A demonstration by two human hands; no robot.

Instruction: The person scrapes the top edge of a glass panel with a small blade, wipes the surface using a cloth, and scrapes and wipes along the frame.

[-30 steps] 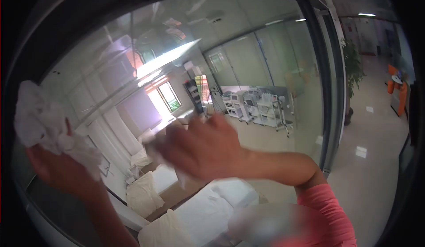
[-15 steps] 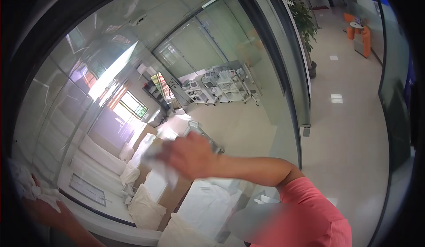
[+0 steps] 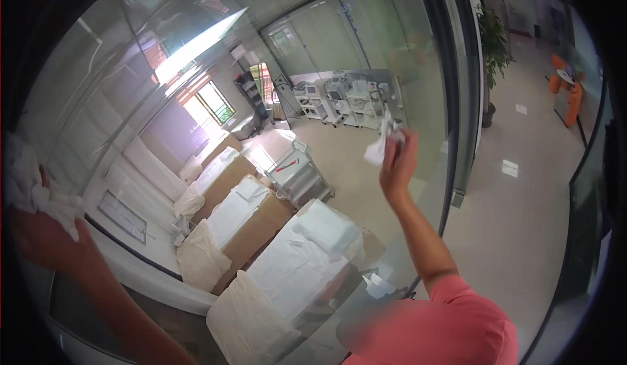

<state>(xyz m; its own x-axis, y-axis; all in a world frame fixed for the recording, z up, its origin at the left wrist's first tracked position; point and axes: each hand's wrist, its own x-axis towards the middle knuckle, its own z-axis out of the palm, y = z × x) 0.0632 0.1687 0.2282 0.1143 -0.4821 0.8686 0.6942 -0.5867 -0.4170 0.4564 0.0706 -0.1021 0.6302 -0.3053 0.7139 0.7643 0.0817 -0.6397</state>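
Note:
A large glass pane [image 3: 418,162] with a dark frame stands in front of me. At the far left, my left hand [image 3: 42,231] is closed on a crumpled white cloth [image 3: 23,175], near the left side of the glass. My right hand [image 3: 400,162] is raised right of centre, its fingers pinched round a second white cloth [image 3: 381,144]. That cloth is at the glass; whether it touches is hard to tell. The right arm wears a pink sleeve [image 3: 467,306].
Through the glass are several beds with white sheets [image 3: 287,267], a metal trolley [image 3: 300,175] and medical equipment [image 3: 346,97]. On the right, a corridor [image 3: 516,221] holds a potted plant [image 3: 493,51] and orange chairs [image 3: 571,103].
My right hand has moved from the centre to the right and up with its cloth. The view has shifted, so the room appears differently placed. My left hand still holds its cloth.

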